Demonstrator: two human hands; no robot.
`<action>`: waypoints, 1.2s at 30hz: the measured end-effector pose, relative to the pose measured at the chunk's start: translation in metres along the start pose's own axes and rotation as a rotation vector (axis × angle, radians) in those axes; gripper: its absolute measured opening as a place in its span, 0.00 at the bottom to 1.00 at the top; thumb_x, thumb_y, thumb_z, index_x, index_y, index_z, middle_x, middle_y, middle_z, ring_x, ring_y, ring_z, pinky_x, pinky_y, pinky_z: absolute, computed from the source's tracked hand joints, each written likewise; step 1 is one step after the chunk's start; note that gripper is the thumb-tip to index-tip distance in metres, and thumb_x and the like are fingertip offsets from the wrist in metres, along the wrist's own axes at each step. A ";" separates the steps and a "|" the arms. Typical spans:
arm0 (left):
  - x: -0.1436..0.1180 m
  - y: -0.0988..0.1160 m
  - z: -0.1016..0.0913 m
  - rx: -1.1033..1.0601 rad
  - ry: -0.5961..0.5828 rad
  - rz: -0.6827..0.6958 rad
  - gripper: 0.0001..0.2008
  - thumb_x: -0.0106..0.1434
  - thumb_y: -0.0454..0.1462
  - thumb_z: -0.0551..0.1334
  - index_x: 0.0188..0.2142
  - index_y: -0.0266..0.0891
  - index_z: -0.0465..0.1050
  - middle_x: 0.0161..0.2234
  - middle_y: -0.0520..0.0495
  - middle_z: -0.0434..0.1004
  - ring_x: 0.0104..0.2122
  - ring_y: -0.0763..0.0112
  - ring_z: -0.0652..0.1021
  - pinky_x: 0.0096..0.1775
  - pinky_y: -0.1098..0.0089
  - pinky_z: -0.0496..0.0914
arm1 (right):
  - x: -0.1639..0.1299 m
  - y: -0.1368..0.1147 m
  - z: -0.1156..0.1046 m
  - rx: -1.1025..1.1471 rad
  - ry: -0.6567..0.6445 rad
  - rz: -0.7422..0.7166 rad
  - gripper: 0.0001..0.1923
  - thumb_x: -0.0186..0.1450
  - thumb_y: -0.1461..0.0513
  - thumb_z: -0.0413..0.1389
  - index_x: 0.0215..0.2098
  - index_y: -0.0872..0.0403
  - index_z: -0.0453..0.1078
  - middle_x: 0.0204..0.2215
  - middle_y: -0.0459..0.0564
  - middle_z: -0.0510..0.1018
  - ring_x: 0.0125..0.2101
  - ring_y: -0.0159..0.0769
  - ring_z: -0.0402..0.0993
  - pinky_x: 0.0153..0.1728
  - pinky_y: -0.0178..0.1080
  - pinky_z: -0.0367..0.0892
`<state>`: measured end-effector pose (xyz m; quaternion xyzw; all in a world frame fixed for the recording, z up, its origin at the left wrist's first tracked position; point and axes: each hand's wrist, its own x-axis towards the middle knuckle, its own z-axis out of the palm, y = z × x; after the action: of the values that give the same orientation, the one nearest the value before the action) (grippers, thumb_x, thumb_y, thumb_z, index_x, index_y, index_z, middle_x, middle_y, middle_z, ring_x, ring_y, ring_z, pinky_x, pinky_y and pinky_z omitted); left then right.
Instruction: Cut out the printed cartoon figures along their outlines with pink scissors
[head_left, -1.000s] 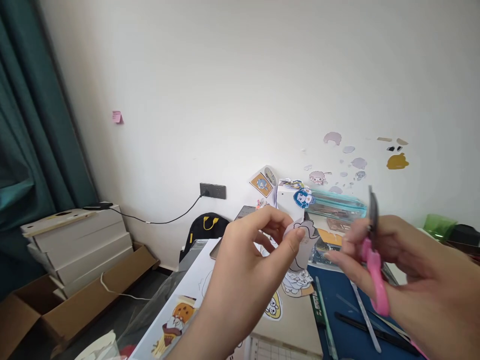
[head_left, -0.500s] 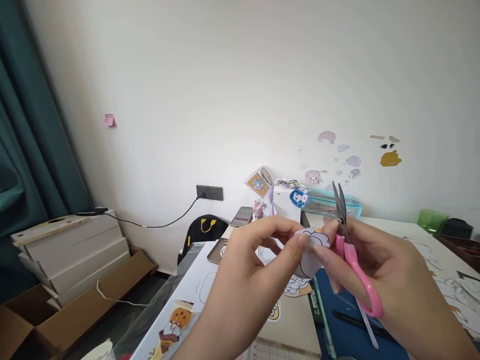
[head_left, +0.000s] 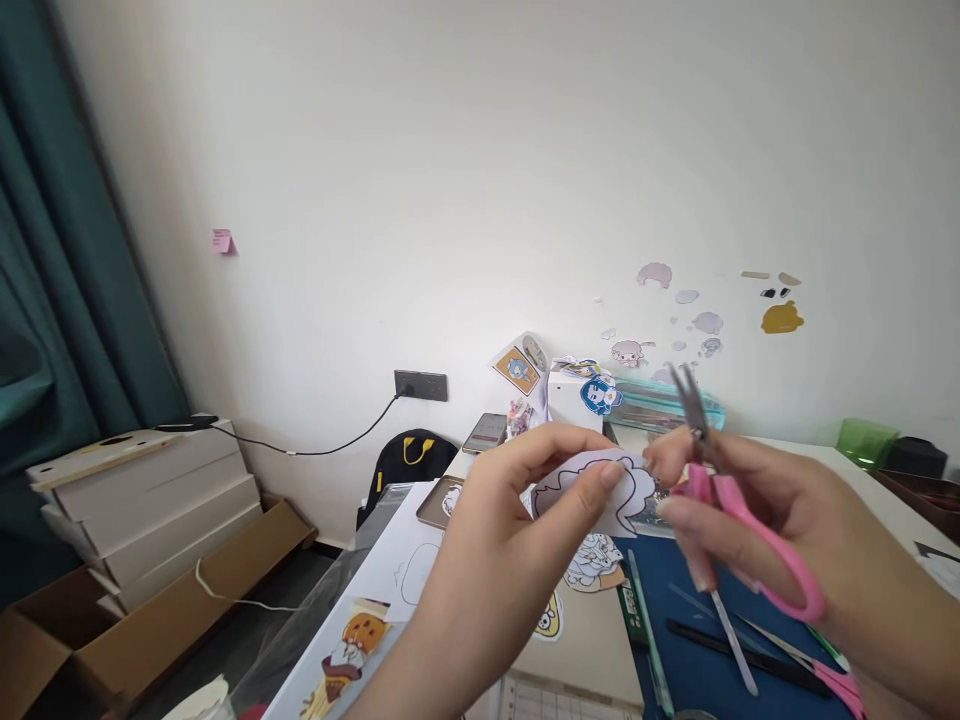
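Above the worktop [head_left: 870, 480], the left hand [head_left: 495, 535] pinches a paper piece [head_left: 636, 488], thumb pressed on its drawn face and fingers behind, with a wavy black outline showing on both sides of the thumb. To its right, the right hand [head_left: 802, 505] has its grip wrapped round the pink-handled scissors [head_left: 727, 495], blades pointing up and apart from the paper; its thumb and forefinger tips stand parted just beside the paper's right edge, and whether they touch it I cannot tell. Good handling seems to call for a light left pinch, so the sheet does not crease, and for blades aimed away while fingertips are so near. Tight curves like these would probably suit turning the paper rather than twisting the scissors. Below, cut-outs [head_left: 596, 563] lie piled beside a blue mat [head_left: 690, 670].
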<state>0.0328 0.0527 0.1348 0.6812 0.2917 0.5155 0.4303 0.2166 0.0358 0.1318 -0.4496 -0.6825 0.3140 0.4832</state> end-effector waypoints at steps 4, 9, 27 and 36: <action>0.002 -0.001 -0.004 0.055 -0.049 -0.045 0.10 0.59 0.39 0.68 0.41 0.47 0.77 0.37 0.51 0.76 0.37 0.70 0.76 0.34 0.73 0.71 | 0.002 0.003 -0.006 0.040 0.060 -0.083 0.07 0.63 0.52 0.59 0.32 0.46 0.70 0.17 0.38 0.70 0.16 0.29 0.65 0.20 0.33 0.65; 0.002 0.001 -0.004 0.042 0.001 -0.012 0.15 0.56 0.37 0.69 0.44 0.45 0.73 0.33 0.52 0.77 0.34 0.71 0.76 0.31 0.74 0.70 | 0.002 -0.001 0.005 0.009 0.057 -0.054 0.09 0.61 0.55 0.62 0.28 0.47 0.68 0.20 0.38 0.65 0.19 0.28 0.58 0.19 0.32 0.58; -0.007 -0.006 0.020 0.546 0.095 0.286 0.26 0.68 0.47 0.54 0.58 0.31 0.66 0.56 0.35 0.70 0.57 0.52 0.67 0.57 0.54 0.61 | -0.006 0.005 0.013 -0.562 0.542 -0.246 0.08 0.60 0.54 0.60 0.36 0.46 0.71 0.34 0.48 0.77 0.34 0.47 0.73 0.33 0.45 0.64; 0.002 -0.014 0.015 0.545 0.093 0.335 0.22 0.73 0.36 0.42 0.59 0.33 0.65 0.58 0.40 0.70 0.58 0.61 0.68 0.59 0.59 0.61 | -0.001 0.007 0.027 -0.509 0.100 -0.367 0.10 0.61 0.62 0.56 0.42 0.46 0.70 0.47 0.50 0.75 0.33 0.40 0.75 0.36 0.44 0.73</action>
<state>0.0483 0.0566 0.1221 0.7855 0.3224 0.5127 0.1275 0.1933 0.0383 0.1163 -0.4405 -0.7841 0.0183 0.4368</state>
